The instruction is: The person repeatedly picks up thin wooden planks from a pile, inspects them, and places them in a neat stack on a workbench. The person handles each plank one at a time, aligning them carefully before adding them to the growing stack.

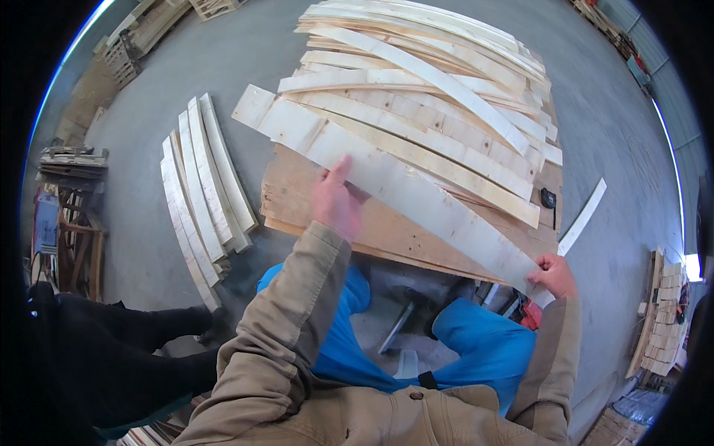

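A long pale wooden board (405, 189) slants across the near side of a plywood-topped table (297, 186), from upper left to lower right. My right hand (554, 276) grips its near right end, thumb and fingers closed round the edge. My left hand (338, 201) is at the board's near edge, left of the middle, with the thumb on its face; the other fingers are partly hidden under it. Behind the board lies a wide pile of thin wooden boards (439, 134), some crossing over others. A black tape measure (548, 198) rests at the table's right side.
Several boards (197, 175) lie on the floor to the left, and a single strip (582, 215) is to the right. A person in dark trousers (126, 349) is close by on my left. Stacked wood blocks (664, 320) stand at the right. A red tool (531, 314) is below my right hand.
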Tool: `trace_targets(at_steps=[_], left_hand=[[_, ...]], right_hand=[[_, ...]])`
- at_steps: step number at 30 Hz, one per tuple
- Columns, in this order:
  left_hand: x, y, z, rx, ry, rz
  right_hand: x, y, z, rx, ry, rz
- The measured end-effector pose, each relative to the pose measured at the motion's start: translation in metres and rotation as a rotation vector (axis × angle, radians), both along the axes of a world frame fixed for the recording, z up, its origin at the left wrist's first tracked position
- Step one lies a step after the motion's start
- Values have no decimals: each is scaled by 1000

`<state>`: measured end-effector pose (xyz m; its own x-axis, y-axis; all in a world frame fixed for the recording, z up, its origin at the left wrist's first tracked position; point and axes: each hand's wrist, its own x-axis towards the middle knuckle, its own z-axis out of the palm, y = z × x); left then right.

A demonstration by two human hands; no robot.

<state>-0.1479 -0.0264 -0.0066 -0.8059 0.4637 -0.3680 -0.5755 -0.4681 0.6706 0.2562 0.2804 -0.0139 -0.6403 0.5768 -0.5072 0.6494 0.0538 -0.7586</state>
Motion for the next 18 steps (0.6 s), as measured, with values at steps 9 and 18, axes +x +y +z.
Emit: trace_targets(at_steps=[9, 18], left_hand=[[-21, -13, 7, -22, 61, 131], [-53, -31, -10, 1, 61, 148]], right_hand=[[11, 11, -11, 9, -24, 47], [13, 14, -5, 4, -20, 63]])
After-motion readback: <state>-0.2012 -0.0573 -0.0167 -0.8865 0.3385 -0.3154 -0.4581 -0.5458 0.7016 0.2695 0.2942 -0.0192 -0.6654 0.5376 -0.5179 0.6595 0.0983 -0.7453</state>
